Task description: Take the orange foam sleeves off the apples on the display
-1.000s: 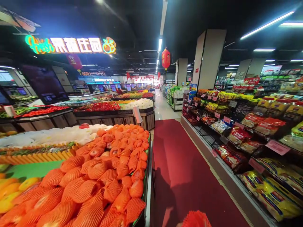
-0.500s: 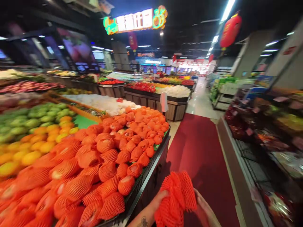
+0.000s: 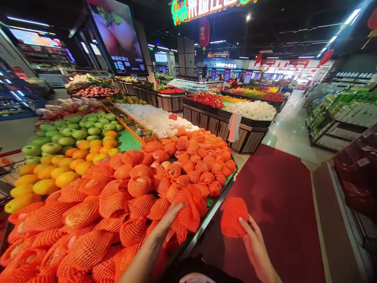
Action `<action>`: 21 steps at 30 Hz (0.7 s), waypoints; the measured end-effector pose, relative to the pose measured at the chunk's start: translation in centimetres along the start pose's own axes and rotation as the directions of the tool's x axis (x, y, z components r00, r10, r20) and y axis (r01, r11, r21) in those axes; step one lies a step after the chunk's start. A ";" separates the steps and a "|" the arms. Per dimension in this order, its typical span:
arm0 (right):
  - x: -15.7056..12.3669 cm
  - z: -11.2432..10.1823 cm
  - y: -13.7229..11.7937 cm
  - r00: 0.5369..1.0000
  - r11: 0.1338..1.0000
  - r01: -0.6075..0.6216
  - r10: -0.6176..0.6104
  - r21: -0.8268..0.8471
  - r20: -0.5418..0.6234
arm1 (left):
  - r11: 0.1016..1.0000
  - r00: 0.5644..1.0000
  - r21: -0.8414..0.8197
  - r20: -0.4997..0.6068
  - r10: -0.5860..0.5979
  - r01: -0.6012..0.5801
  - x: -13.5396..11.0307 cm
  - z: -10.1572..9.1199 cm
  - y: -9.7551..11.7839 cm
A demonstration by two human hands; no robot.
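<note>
My left hand (image 3: 176, 212) is closed on a bunch of orange-red foam fruit nets (image 3: 192, 208), just above the front edge of the fruit stand. Over the aisle, my right hand (image 3: 252, 235) pinches a single foam net (image 3: 234, 218) between thumb and fingers. That net looks limp and flat; whether anything is inside cannot be seen. Below and left of my left hand lies a large pile of net-wrapped fruit (image 3: 129, 204). My left fingers are partly hidden by the bunch.
Yellow mangoes (image 3: 45, 184), oranges (image 3: 96, 147) and green apples (image 3: 79, 131) lie at the left of the stand. Its metal edge (image 3: 203, 232) borders a red carpet (image 3: 277, 196). A bag roll (image 3: 235, 126) stands beyond, and shelving (image 3: 338, 220) lines the right.
My hands have moved apart: the left, with the bunch, is now over the stand's edge, and the right holds one net separately. The camera view has turned left.
</note>
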State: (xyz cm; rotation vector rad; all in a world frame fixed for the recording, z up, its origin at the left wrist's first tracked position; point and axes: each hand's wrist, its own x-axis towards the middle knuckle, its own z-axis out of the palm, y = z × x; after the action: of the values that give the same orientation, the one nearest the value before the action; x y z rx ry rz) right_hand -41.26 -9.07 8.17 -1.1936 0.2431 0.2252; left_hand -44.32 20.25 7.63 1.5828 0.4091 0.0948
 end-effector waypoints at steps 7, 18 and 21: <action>4.6 -2.5 0.1 0.965 0.985 -0.061 0.100 -0.163 0.244 | 0.893 0.663 0.442 -0.644 0.381 -0.084 10.8 -12.0 7.2; 11.4 -1.0 -1.6 0.905 0.843 0.128 0.116 -0.522 0.409 | 0.197 0.785 0.947 -0.320 0.531 0.252 20.9 -19.2 6.1; 14.2 -1.0 -1.8 0.860 0.867 0.099 0.172 -0.488 0.481 | 0.107 0.782 0.956 -0.284 0.555 0.272 22.1 -16.8 6.7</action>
State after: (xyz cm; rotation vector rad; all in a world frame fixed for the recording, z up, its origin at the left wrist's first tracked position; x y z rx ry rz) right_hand -27.32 -10.00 5.09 -1.5930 -0.2856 0.6640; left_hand -27.67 43.20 11.05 3.0623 0.9544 0.6594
